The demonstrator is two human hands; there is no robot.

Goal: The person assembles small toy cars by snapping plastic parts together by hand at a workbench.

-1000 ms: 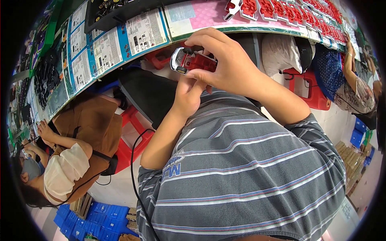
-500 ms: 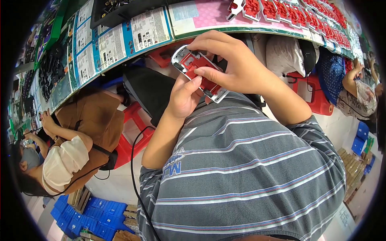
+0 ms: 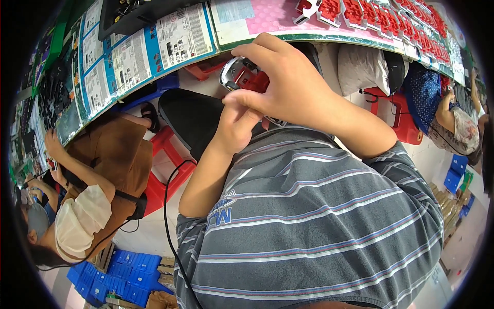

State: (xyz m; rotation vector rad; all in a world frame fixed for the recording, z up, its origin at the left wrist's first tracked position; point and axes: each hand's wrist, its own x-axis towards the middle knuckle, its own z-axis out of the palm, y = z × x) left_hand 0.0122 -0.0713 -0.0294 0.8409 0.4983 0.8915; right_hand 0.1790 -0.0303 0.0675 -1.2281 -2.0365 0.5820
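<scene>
A red and white plastic shell [image 3: 253, 82], which looks like a toy car body, is held between my two hands in front of my chest, just short of the bench edge. My left hand [image 3: 235, 126] grips it from below, with the thumb close to my right thumb. Over the top and right side wraps my right hand [image 3: 293, 80], its fingers bent around the far rim and its thumb across the near side. Red inner parts and a pale curved rim with a dark piece show between the fingers; my right hand covers much of the shell.
Similar red and white shells [image 3: 355, 13] stand in rows on pink bubble wrap [image 3: 270, 23] at the right of the bench. A black bin [image 3: 159, 13] and printed sheets [image 3: 185, 38] lie left. A seated person [image 3: 85, 211] is at left, beside a red stool [image 3: 167, 165].
The shell has tilted and turned between my hands, so less of its red inside shows. My right thumb has moved left across it, and the view has shifted slightly.
</scene>
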